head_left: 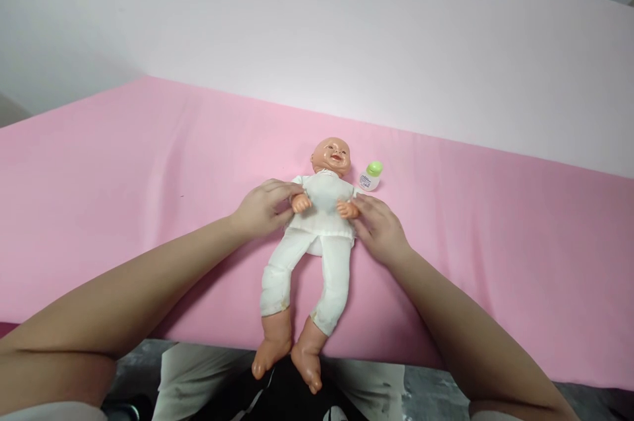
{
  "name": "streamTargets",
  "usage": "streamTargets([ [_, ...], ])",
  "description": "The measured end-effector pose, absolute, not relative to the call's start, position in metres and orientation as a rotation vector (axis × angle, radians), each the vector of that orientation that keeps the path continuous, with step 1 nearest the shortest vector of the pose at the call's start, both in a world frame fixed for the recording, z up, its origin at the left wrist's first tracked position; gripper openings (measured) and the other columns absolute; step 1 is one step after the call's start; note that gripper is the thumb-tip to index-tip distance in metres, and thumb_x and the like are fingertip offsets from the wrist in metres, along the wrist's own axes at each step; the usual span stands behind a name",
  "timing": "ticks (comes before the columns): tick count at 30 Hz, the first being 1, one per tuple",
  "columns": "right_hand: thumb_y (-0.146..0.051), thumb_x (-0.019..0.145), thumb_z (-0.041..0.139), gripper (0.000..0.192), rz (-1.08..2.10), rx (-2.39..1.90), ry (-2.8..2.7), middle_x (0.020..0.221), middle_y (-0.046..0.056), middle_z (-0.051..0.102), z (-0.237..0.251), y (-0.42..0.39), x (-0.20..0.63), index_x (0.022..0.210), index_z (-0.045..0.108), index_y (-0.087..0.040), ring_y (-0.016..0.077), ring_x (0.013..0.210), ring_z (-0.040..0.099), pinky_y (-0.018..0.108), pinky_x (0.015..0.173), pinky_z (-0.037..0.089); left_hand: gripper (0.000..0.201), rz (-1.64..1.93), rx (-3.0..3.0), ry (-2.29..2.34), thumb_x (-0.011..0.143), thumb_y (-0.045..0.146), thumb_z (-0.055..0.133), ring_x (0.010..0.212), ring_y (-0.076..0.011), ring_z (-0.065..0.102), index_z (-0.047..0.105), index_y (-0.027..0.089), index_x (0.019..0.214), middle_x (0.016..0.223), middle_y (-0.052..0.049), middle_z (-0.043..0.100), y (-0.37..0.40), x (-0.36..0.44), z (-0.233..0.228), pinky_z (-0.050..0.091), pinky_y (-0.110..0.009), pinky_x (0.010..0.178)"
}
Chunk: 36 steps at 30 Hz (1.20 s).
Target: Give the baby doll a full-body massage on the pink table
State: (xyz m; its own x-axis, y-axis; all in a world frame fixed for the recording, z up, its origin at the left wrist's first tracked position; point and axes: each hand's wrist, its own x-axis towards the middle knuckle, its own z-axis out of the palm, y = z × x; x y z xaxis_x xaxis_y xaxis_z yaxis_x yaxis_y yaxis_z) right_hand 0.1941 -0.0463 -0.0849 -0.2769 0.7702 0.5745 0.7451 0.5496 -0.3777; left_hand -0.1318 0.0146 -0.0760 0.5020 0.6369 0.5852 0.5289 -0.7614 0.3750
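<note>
A baby doll (pixel 324 206) lies on its back on the pink cloth, head away from me and feet over the near edge. It has a white cloth body and a bare plastic head, hands and feet. My left hand (pixel 265 209) has its fingers around the doll's arm on the left, by the small plastic hand. On the other side, my right hand (pixel 381 226) grips the doll's other arm near its wrist. Both doll hands rest over the belly. Some of my fingertips are hidden behind the doll's arms.
A small clear bottle (pixel 370 178) with a green cap lies beside the doll's shoulder, just beyond my right hand. Pink cloth (pixel 198 143) covers the table. A white wall panel (pixel 297 24) stands along the back. My legs are below the front edge.
</note>
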Motion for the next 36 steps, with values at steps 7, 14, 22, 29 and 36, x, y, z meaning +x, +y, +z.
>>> streamTargets([
  [7, -0.056, 0.097, 0.072, 0.058, 0.527, -1.384, -1.322, 0.126, 0.009, 0.080, -0.088, -0.021, 0.233, 0.144, 0.064, -0.024, 0.0278, 0.109, 0.079, 0.048, 0.101, 0.066, 0.044, 1.185, 1.836, 1.465, 0.084, 0.043, 0.073, 0.096, -0.0243, 0.075, 0.068, 0.022, 0.123, 0.113, -0.006, 0.079, 0.032, -0.146, -0.075, 0.062, -0.036, 0.087],
  [14, -0.041, 0.092, 0.079, 0.051, 0.956, -1.479, -0.903, 0.097, 0.003, 0.077, -0.091, -0.003, 0.260, 0.138, 0.062, -0.026, 0.0154, 0.071, 0.075, 0.026, 0.061, 0.066, 0.045, 1.214, 1.327, 1.487, 0.075, 0.038, 0.080, 0.080, -0.0253, 0.076, 0.064, 0.020, 0.113, 0.093, -0.006, 0.076, 0.071, -0.169, -0.097, 0.063, -0.041, 0.078],
  [22, -0.052, 0.091, 0.082, 0.062, 0.746, -1.340, -1.099, 0.125, 0.009, 0.077, -0.093, -0.011, 0.246, 0.139, 0.051, -0.027, 0.0201, 0.097, 0.079, 0.037, 0.084, 0.069, 0.049, 1.214, 1.764, 1.490, 0.086, 0.043, 0.075, 0.094, -0.0255, 0.075, 0.062, 0.022, 0.129, 0.105, -0.005, 0.077, 0.049, -0.159, -0.088, 0.061, -0.040, 0.086],
  [29, -0.037, 0.101, 0.069, 0.031, 0.310, -1.206, -1.845, 0.132, 0.008, 0.077, -0.087, -0.037, 0.205, 0.132, 0.067, -0.031, 0.0277, 0.118, 0.075, 0.053, 0.106, 0.063, 0.040, 1.140, 2.438, 1.120, 0.096, 0.039, 0.066, 0.110, -0.0263, 0.074, 0.072, 0.023, 0.132, 0.126, -0.009, 0.077, 0.022, -0.135, -0.079, 0.062, -0.038, 0.095],
  [36, -0.016, 0.097, 0.063, 0.040, 0.183, -1.034, -2.153, 0.138, 0.006, 0.075, -0.081, -0.043, 0.201, 0.134, 0.069, -0.030, 0.0284, 0.132, 0.067, 0.056, 0.116, 0.056, 0.039, 1.059, 2.749, 0.931, 0.098, 0.026, 0.061, 0.117, -0.0263, 0.071, 0.076, 0.029, 0.134, 0.129, -0.009, 0.075, 0.022, -0.135, -0.085, 0.060, -0.043, 0.103],
])
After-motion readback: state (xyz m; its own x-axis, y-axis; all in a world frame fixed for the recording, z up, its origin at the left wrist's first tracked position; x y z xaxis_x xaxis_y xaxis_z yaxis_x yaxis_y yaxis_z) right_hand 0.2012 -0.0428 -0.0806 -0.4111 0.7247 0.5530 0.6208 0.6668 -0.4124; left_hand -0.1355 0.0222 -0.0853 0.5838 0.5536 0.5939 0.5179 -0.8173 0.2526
